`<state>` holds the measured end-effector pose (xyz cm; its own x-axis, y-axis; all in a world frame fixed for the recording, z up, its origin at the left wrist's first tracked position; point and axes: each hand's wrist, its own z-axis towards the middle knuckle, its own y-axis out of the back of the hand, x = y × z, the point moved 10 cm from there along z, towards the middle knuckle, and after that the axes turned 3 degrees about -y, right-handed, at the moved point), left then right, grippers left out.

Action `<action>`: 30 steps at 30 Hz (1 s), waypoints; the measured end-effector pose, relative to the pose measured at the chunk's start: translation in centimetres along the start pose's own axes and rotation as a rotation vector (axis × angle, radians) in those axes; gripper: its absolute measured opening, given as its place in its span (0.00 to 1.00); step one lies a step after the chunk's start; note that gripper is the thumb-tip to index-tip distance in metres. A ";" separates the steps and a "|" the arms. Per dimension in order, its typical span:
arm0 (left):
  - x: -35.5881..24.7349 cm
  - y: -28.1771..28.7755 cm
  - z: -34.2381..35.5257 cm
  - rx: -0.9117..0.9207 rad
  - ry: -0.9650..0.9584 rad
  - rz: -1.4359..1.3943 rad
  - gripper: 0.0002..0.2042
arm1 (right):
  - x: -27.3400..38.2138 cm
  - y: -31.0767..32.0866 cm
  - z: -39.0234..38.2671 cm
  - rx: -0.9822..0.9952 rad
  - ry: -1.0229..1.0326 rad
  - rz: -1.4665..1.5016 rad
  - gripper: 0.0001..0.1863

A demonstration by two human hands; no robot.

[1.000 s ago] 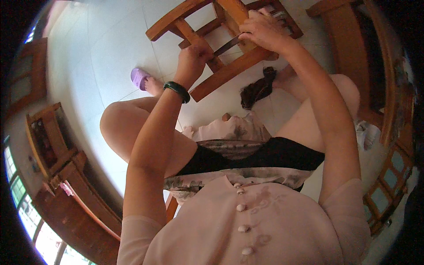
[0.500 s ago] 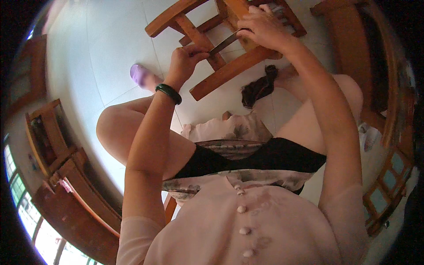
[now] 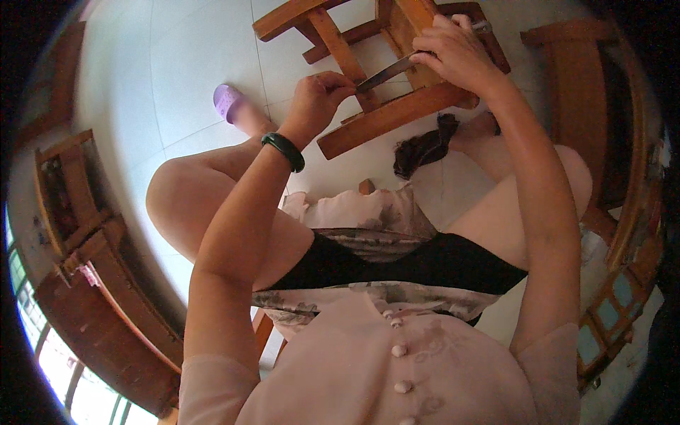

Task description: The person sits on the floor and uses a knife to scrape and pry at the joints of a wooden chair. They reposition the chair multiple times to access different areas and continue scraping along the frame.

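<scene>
Shifted rightward in my view since the earlier frame: left hand (image 3: 316,103), right hand (image 3: 459,53), blade (image 3: 387,74), stool (image 3: 398,117). Left grip pinches the blade's near end; right grip clamps its far end. Long axis slants away rightward between them, across the stool.

To the left of the left hand (image 3: 320,103), passage is afforded over the floor (image 3: 198,53); rightward, it is obstructed by the wooden frame (image 3: 397,120).

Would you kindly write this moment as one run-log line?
left hand: pinching left end of dark strip | right hand: holding its right end | wooden stool: beneath the strip | dark bangle: on left wrist
</scene>
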<state>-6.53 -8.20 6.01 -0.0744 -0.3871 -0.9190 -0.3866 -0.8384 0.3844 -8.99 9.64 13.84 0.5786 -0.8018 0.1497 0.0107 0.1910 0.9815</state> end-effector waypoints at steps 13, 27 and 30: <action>-2.1 -0.3 -0.2 -0.060 -0.107 0.241 0.04 | 0.3 0.0 -0.2 -0.049 0.035 -0.012 0.10; -1.7 0.3 0.0 -0.150 -0.027 0.286 0.03 | -0.1 0.5 -0.1 -0.079 -0.018 0.013 0.10; -2.5 -0.4 -0.3 -0.107 -0.095 0.283 0.03 | -0.5 0.0 -0.3 -0.017 -0.041 -0.023 0.10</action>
<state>-5.96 -7.03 8.16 -0.2531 -0.5771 -0.7765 -0.2395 -0.7403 0.6282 -9.04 10.26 13.74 0.5442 -0.8285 0.1317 0.0382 0.1813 0.9827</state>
